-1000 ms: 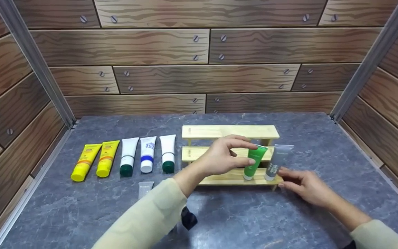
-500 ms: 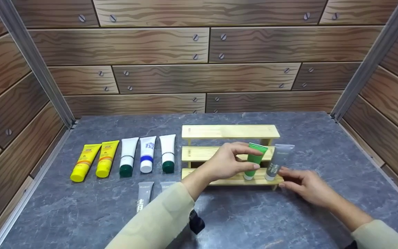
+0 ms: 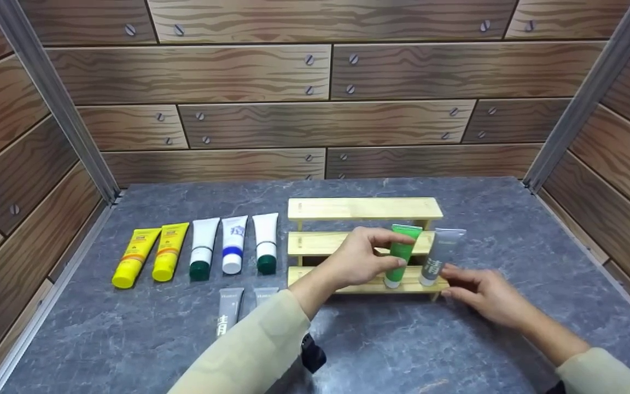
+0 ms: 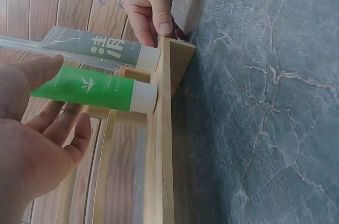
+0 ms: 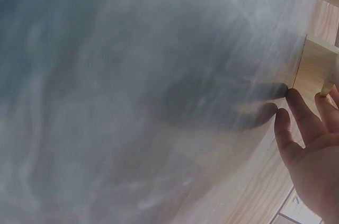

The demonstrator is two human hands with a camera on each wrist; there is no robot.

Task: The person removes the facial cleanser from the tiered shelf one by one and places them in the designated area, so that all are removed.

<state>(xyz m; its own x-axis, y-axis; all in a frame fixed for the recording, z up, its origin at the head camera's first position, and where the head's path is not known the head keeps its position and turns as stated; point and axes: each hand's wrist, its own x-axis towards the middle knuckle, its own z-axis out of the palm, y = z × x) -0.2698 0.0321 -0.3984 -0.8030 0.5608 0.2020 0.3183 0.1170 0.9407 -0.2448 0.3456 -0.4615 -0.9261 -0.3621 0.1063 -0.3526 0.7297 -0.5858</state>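
Note:
In the head view my left hand [image 3: 360, 257] holds a green tube [image 3: 402, 253] between thumb and fingers. Its white cap meets the lowest step of a three-step wooden rack [image 3: 359, 207], as the left wrist view shows. Just right of it a grey tube [image 3: 442, 257] stands cap-down on the same step, leaning slightly. My right hand [image 3: 493, 300] grips the right end of that step with thumb and fingertips. The right wrist view has the right hand's fingers [image 5: 299, 113] around the rack's wooden end support [image 5: 315, 68], partly cut off by the frame.
Left of the rack lie two yellow tubes [image 3: 168, 251], two white tubes with green caps [image 3: 266, 243] and a white tube with a blue band [image 3: 233, 244]. Nearer, a grey tube [image 3: 229, 312] lies beside another, partly behind my left sleeve. Wood-patterned walls [image 3: 271, 126] enclose the table.
My left hand has come down a little and shifted slightly right. The green tube's top has turned a little, while its cap stays on the step. My right hand keeps its place.

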